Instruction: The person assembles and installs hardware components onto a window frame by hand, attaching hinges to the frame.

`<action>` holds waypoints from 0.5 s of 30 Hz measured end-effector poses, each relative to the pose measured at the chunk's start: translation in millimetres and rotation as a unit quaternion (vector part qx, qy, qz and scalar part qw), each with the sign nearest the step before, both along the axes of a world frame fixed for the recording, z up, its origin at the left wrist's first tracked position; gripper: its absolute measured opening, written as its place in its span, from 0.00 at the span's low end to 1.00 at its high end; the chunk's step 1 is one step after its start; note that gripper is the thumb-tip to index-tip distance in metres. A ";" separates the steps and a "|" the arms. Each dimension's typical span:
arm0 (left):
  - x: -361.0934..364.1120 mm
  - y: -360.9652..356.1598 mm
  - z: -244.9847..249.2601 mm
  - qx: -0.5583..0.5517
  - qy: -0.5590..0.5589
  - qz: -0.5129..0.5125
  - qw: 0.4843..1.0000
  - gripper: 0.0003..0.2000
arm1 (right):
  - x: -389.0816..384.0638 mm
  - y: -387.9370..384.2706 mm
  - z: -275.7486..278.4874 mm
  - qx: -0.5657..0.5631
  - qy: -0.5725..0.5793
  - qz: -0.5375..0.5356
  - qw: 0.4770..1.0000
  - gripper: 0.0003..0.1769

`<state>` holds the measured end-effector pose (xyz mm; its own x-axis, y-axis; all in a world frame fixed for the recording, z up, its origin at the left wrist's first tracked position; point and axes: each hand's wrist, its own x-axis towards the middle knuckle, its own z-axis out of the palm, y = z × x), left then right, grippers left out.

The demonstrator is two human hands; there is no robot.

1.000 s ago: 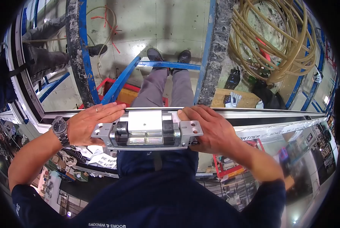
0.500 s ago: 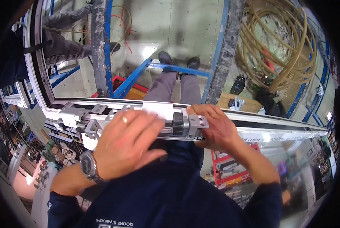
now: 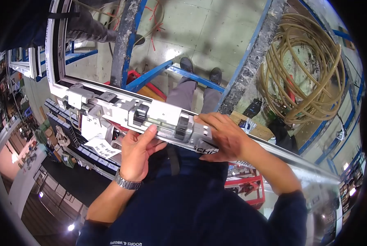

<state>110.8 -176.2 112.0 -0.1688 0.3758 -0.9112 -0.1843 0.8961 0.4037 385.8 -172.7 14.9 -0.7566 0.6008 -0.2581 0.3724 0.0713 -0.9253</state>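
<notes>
A long white and silver metal frame (image 3: 51,57) runs across in front of me. Along its near side lies a silver metal fitting (image 3: 164,110) with two black roller-like blocks (image 3: 182,128) and a clear strip between them. My left hand (image 3: 137,151), with a watch on its wrist, is at the fitting's near edge; its thumb rests against that edge and its fingers curl beneath. Wrapped over the fitting's right end is my right hand (image 3: 228,137), fingers on the far side and thumb on the near side, beside dark lettering.
Dark, scuffed supports (image 3: 249,65) with blue edges stand beyond the frame. A coiled tan hose (image 3: 335,82) hangs at right. Below the frame are a red rack (image 3: 255,190) and a paper with writing (image 3: 103,148). Another person's leg (image 3: 89,30) shows upper left.
My left hand has dropped from above the fitting to its near edge, uncovering the left black block. My right hand keeps its hold. The view has tilted, so the frame slopes down rightward.
</notes>
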 end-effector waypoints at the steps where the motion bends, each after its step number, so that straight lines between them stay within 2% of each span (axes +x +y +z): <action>1: 6.2 0.7 1.7 -0.002 0.017 0.002 1.000 0.18 | 2.5 1.7 -3.7 0.002 0.012 0.007 1.000 0.56; 4: 23.0 1.1 2.7 -0.009 0.063 0.042 0.997 0.19 | 6.5 3.8 -11.7 -0.004 0.038 0.017 0.999 0.53; 5: 30.7 3.8 7.3 -0.001 0.082 0.028 0.996 0.24 | 7.5 6.5 -13.7 -0.007 0.044 0.022 0.999 0.52; 6: 29.4 -9.0 8.7 0.050 0.206 -0.061 0.975 0.27 | 8.1 9.9 -14.4 -0.009 0.050 0.028 0.998 0.51; 7: 20.9 -29.4 10.4 0.103 0.322 -0.151 0.929 0.30 | 8.6 14.3 -13.7 -0.022 0.057 0.035 0.998 0.48; 8: 13.2 -37.9 11.1 0.153 0.426 -0.239 0.859 0.33 | 9.0 14.7 -17.0 -0.017 0.065 0.025 0.997 0.47; 9: 5.6 -28.3 19.0 0.249 0.470 -0.361 0.766 0.37 | 9.3 12.2 -19.6 -0.015 0.073 0.014 0.997 0.47; 10: 8.8 -11.3 33.6 0.335 0.496 -0.471 0.648 0.41 | 8.6 8.5 -20.2 -0.015 0.082 0.005 0.997 0.46; 11: 16.7 9.2 43.1 0.294 0.484 -0.551 0.613 0.47 | 6.9 7.5 -18.3 0.008 0.084 -0.023 0.996 0.45; 12: 17.5 37.1 48.0 0.243 0.416 -0.690 0.541 0.53 | 6.9 5.8 -17.7 0.010 0.082 -0.030 0.996 0.45; 14: 31.3 78.8 39.8 0.168 0.293 -0.832 0.439 0.55 | 5.4 1.7 -15.7 0.017 0.078 -0.046 0.996 0.46; 15: 34.6 91.6 30.3 0.161 0.250 -0.856 0.423 0.54 | 4.9 0.6 -15.4 0.022 0.077 -0.057 0.995 0.46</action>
<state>145.3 -84.6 142.3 0.4615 0.4278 -0.7772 0.8036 -0.5728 0.1619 390.7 -172.1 -0.5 -0.7111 0.6935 -0.1160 0.2338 0.0777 -0.9692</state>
